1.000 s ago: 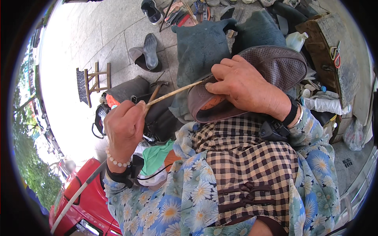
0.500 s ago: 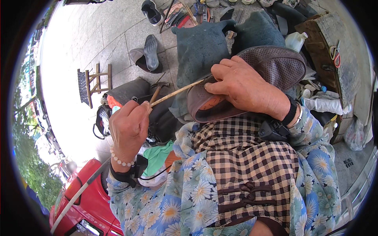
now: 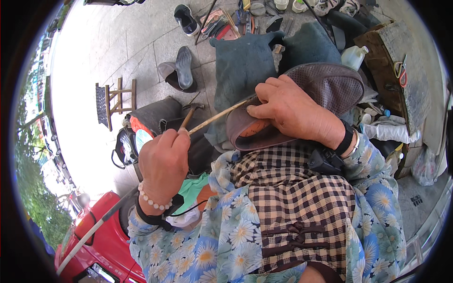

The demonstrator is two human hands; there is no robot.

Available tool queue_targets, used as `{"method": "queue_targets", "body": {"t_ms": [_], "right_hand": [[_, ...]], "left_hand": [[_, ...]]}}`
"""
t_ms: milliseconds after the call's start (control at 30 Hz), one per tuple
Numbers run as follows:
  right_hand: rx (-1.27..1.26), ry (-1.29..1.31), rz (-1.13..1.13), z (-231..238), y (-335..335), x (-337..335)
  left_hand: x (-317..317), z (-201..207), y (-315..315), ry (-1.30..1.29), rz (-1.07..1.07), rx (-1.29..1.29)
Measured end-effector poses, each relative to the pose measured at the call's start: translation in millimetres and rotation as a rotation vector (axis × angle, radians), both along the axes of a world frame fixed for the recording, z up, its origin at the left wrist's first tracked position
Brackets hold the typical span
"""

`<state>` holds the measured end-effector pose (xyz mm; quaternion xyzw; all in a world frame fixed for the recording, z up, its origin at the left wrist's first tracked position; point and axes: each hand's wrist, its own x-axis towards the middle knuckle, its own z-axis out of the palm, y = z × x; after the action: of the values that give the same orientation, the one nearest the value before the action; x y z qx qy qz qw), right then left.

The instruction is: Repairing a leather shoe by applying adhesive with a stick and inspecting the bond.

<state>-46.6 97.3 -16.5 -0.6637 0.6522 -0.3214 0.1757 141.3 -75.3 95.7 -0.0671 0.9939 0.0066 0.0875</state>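
My right hand [image 3: 295, 113] is closed on a brown perforated shoe upper [image 3: 330, 82], thumb and fingers pinching its edge above my lap. The upper's opening faces toward me on the left, and an orange-brown patch shows inside it. My left hand [image 3: 165, 158] is closed around one end of a thin, pale yellow stick-like strip [image 3: 217, 115]. This strip runs straight up to the right and meets the shoe upper beside my right thumb; whether it is fixed there is hidden. A checked apron [image 3: 302, 203] covers my lap beneath.
Beyond the upper lie dark green cloths [image 3: 243, 61]. A hammer [image 3: 189, 113] rests by a black bag [image 3: 158, 113] on the left, near a small folding stool [image 3: 115, 104]. Scissors [image 3: 401, 73] hang on a wooden box [image 3: 387, 85] at right, beside a white jug [image 3: 354, 57]. A red vehicle [image 3: 96, 236] stands lower left.
My left hand has turned slightly and shifted a little right and down, still gripping the strip. My right hand keeps its hold on the shoe upper. The whole view has shifted slightly.
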Motion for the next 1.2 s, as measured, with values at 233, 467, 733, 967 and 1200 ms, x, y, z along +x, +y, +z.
{"method": "queue_targets", "body": {"t_ms": [233, 467, 733, 967, 1200], "right_hand": [[-0.008, 0.001, -0.002, 2, -2, 1], [-0.021, -0.021, -0.020, 1, 1, 0], [-0.037, -0.029, -0.026, -1, 2, 1], [-0.022, -0.021, -0.025, -1, 1, 0], [-0.015, -0.021, -0.018, 0, 0, 0]], "left_hand": [[-26, 23, 13, -0.066, -0.143, -0.181], [-43, 25, 5, -0.056, -0.276, -0.219], [-9, 11, -4, -0.049, -0.197, -0.118], [-1, 7, -7, 0.048, -0.107, -0.029], [-4, -1, -7, 0.091, -0.099, 0.018]]}}
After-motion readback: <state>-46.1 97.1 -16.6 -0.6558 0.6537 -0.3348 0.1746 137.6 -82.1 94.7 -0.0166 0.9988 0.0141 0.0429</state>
